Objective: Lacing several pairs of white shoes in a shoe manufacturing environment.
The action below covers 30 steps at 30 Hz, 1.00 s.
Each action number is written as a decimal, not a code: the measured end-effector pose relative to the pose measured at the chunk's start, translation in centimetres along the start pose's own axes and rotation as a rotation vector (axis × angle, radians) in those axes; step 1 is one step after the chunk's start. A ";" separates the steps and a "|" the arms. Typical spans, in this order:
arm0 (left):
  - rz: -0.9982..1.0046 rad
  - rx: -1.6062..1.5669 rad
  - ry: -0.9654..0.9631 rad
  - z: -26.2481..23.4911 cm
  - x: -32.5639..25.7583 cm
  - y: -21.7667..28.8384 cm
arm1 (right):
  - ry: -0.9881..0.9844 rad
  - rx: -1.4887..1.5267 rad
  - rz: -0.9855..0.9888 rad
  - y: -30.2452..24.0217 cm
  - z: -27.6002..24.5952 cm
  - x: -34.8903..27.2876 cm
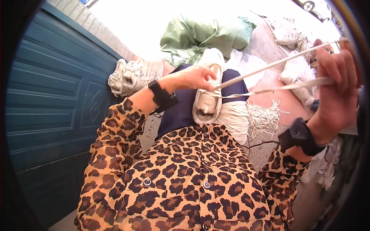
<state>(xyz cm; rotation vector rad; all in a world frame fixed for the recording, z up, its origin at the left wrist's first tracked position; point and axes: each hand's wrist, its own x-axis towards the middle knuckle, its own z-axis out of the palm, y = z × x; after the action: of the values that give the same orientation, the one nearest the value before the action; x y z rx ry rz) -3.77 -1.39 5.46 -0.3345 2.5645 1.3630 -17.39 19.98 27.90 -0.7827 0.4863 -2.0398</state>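
I'm watching a lacing job in progress: the cream sneaker (208, 86) is lying sole-down on the lap, toe pointing away, and a flat white lace (269, 77) is being drawn through its eyelets. The left hand (192, 78) is curling over the shoe's upper, fingers clamping it just beside where the lace leaves the eyelets — grasping the shoe, thumb side hidden. The right hand (337, 86) is raised well apart to the right, fingers clenched round both runs of the lace and pulling them taut, so the two strands are stretching from the left fingertips straight to the right fist.

My read: the step in hand is tightening a pass thru the eyelets. The next move prob. calls for easing tension, then feeding a lace tip into the next eyelet — needs the left fingers steadying the shoe while the right ones pinch near the tip.

Packaging etc.: beyond the left fingers a green woven sack (204, 32) is slumping, crumpled, open-mouthed. Left of that hand, more pale sneakers (129, 77) are lying against a blue panelled door (50, 88). Under the right hand, bundles of white laces (266, 115) are spilling over a reddish surface. No labels or signs I can make out.
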 end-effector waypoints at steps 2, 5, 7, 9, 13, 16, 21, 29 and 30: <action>0.113 -0.128 -0.133 0.2 0.4 1.9 | -0.237 0.030 0.185 1.2 -0.6 0.7; 0.254 -0.285 -0.425 0.2 1.0 3.7 | -0.236 -0.020 0.134 1.5 -1.5 1.0; 0.284 -0.316 -0.586 -0.3 1.5 3.5 | -0.291 -0.085 0.214 1.0 -2.9 0.8; 0.244 -0.651 -0.329 -1.6 1.0 1.6 | 0.076 -0.260 0.019 0.3 -5.5 0.0; 0.252 -1.357 0.076 -9.1 -0.8 -5.5 | 0.672 -0.021 -0.167 -2.4 -14.6 -1.3; -0.105 -1.624 0.880 -14.9 -4.5 -10.5 | 0.165 -0.018 0.060 -1.8 -20.7 -5.0; -0.333 -1.461 0.712 -14.6 -8.3 -12.9 | 0.572 -0.883 0.347 8.3 -21.2 -9.6; -0.446 -0.865 0.250 -1.5 -6.0 -6.9 | 0.165 -1.521 0.498 18.8 -17.0 -11.6; -0.422 -0.756 0.211 -0.4 -5.7 -6.3 | 0.146 -1.686 0.360 19.2 -17.1 -11.6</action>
<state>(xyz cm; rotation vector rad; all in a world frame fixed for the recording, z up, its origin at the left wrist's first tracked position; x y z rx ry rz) 3.54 -4.60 2.43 -1.1111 1.8304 2.1256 -12.92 20.07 0.08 -1.2645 2.3127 -0.9622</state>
